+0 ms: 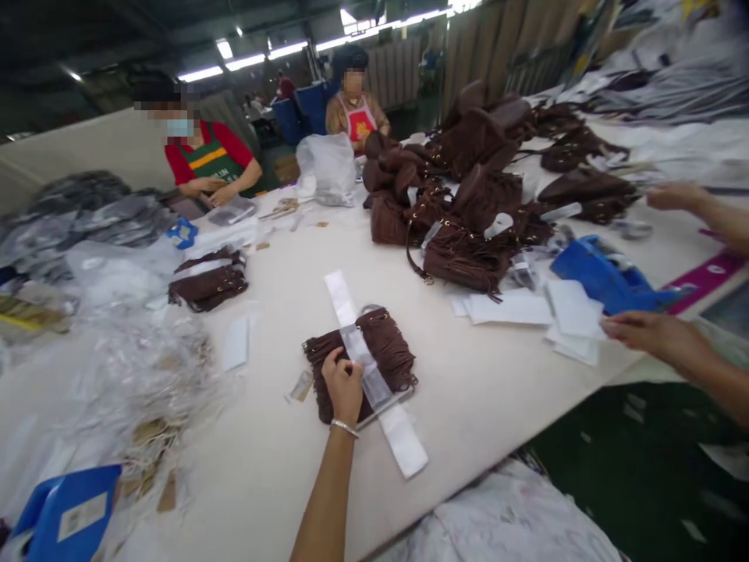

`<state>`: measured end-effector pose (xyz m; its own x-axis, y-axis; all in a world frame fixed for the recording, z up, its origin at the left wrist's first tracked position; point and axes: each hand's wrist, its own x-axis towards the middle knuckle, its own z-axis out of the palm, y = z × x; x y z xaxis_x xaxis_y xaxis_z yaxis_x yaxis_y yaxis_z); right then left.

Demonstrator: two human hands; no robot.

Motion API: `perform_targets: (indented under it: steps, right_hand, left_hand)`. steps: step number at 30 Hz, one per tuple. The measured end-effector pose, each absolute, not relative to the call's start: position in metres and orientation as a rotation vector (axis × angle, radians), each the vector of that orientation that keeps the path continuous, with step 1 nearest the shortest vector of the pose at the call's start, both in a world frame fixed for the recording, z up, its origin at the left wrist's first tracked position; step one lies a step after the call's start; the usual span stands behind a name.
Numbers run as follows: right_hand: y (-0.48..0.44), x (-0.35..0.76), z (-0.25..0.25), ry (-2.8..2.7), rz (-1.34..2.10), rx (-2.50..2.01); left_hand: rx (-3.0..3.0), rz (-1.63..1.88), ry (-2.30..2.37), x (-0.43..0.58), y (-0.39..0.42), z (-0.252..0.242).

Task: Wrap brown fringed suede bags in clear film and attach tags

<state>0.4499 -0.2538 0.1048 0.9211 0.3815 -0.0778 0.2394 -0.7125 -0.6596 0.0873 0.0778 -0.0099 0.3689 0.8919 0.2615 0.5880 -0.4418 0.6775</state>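
A dark brown fringed bag (386, 343) lies on the table in front of me, with a long white paper strip (403, 441) under clear plastic running across it. My left hand (344, 382), a bracelet at its wrist, rests on the bag with fingers curled and thumb and forefinger together. Out to the right, my right hand (637, 332) is closed with its fingertips at the edge of a white paper sheet (576, 308). Beside that paper stands a blue tape dispenser (608, 273). A small clear packet (301, 386) sits left of the bag.
Brown fringed bags (468, 250) are heaped at the back right. Another wrapped bag (209, 279) lies left, near plastic bags (117, 375) and a second blue dispenser (76, 511). A co-worker's hand (676, 195) reaches in at right. Two people (214, 160) work across the table.
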Motion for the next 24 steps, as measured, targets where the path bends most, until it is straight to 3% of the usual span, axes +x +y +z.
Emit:
perform_targets:
  steps: [4,9,15,24]
  right_hand:
    - [-0.178,0.365,0.108,-0.658,0.864,-2.021]
    - [-0.047,0.234,0.09,-0.88,1.142,-1.767]
    - [0.0,0.193,0.06,-0.959,1.018,-2.142]
    - [0.007,0.178,0.055,-1.103,0.681,-2.539]
  left_hand:
    - [2.119,0.901,1.228,0.089,0.073,-0.01]
    - [2.085,0.951,1.191,0.088,0.073,-0.01]
    - [2.065,0.987,1.167,0.087,0.073,-0.011]
    - [2.059,0.994,1.175,0.087,0.074,-0.013]
